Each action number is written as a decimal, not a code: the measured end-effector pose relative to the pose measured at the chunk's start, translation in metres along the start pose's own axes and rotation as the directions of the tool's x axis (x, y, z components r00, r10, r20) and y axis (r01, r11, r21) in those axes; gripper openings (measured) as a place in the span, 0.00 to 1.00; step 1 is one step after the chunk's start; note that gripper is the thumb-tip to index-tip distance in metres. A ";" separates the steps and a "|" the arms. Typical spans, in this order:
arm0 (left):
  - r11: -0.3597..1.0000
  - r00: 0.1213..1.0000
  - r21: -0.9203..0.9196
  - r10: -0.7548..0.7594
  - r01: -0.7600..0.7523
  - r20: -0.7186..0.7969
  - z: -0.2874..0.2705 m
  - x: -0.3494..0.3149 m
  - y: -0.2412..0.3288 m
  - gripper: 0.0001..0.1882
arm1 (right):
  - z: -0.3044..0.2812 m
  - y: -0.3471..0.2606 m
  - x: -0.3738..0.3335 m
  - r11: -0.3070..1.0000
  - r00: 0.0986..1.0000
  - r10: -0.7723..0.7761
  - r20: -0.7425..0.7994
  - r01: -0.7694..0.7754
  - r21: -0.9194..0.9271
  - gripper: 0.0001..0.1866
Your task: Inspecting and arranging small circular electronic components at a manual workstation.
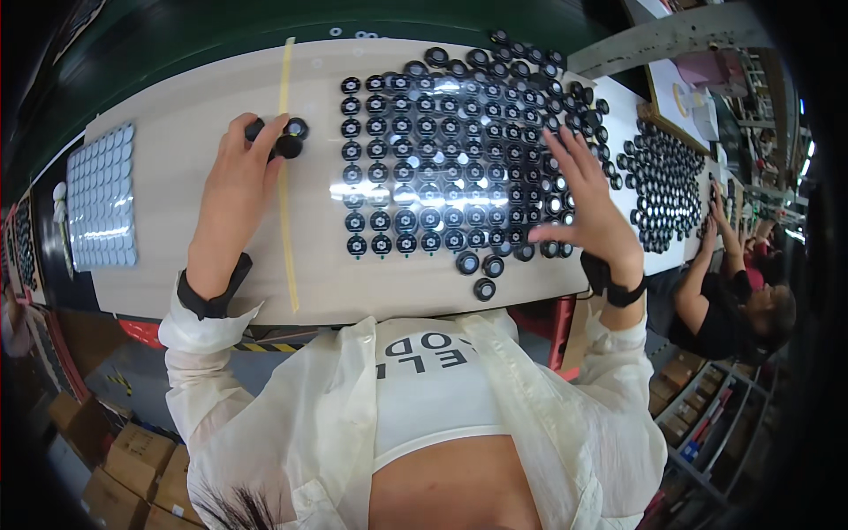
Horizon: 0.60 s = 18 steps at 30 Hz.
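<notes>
My left hand (235, 181) curls its fingers around a few black round caps (289, 146) on the table, beside a yellow tape strip. My right hand (590, 201) is spread open, thumb and fingers apart, at the right edge of a large block of black discs (427, 150). Those discs stand in neat rows, with pale marks on their tops; a glossy, see-through sheet seems to lie over them. Looser discs (436, 56) crowd along the block's far and right sides. Three more, one a black disc (484, 289), sit at its near edge.
At the left end lies a pale blue sheet of round pieces (104, 196). Yellow tape (288, 238) crosses the beige table (168, 256). Another mass of discs (662, 181) is on the right, near a co-worker (707, 291). A metal bar (671, 40) juts in at the far right.
</notes>
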<state>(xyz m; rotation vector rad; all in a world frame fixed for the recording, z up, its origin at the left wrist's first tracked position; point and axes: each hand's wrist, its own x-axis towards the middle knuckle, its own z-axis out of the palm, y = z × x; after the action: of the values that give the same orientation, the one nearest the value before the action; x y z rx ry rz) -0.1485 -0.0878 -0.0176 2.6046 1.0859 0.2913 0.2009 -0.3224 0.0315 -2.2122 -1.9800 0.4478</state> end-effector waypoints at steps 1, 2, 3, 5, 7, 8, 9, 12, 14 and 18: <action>0.999 1.000 0.045 -0.013 0.013 0.003 0.003 0.004 0.002 0.26 | 0.005 0.000 -0.012 1.000 1.000 0.010 0.004 -0.010 -0.003 0.64; 0.996 1.000 0.091 -0.027 0.026 0.004 0.005 0.007 0.004 0.27 | 0.010 -0.004 -0.023 0.998 0.998 0.048 0.048 -0.050 0.038 0.65; 0.996 1.000 0.093 -0.011 0.010 0.012 0.007 0.010 0.005 0.27 | 0.016 -0.008 -0.031 0.996 0.998 0.035 0.049 -0.039 0.074 0.64; 0.988 0.996 0.131 0.083 -0.085 0.022 0.012 0.013 0.005 0.26 | 0.025 -0.021 -0.039 0.995 0.993 0.006 0.116 -0.018 0.101 0.61; 0.975 0.989 0.169 0.144 -0.145 0.020 0.017 0.013 0.003 0.26 | 0.035 -0.027 -0.041 0.996 0.982 -0.055 0.181 0.040 0.084 0.46; 0.959 0.981 0.206 0.195 -0.193 0.012 0.020 0.014 0.002 0.26 | 0.038 -0.026 -0.043 0.998 0.989 -0.052 0.141 0.046 0.046 0.42; 0.957 0.980 0.213 0.197 -0.195 0.016 0.023 0.013 -0.001 0.26 | 0.043 -0.027 -0.044 0.998 0.993 -0.055 0.101 0.054 0.012 0.39; 0.986 0.984 0.075 0.139 -0.148 0.109 0.030 0.015 -0.005 0.27 | 0.047 -0.027 -0.049 0.995 0.996 -0.080 0.029 0.082 -0.060 0.34; 0.979 0.983 0.130 0.142 -0.157 0.118 0.030 0.017 -0.005 0.29 | 0.044 -0.029 -0.051 0.995 0.995 -0.092 0.025 0.092 -0.023 0.32; 0.965 0.980 0.178 0.182 -0.193 0.079 0.022 0.016 -0.004 0.29 | 0.023 -0.021 -0.042 0.986 0.982 -0.164 -0.094 0.165 0.008 0.22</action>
<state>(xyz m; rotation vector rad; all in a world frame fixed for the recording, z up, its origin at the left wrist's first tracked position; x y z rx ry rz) -0.1336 -0.0781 -0.0388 2.8677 0.8843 0.1555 0.1699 -0.3635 0.0211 -1.9998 -2.0804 0.3317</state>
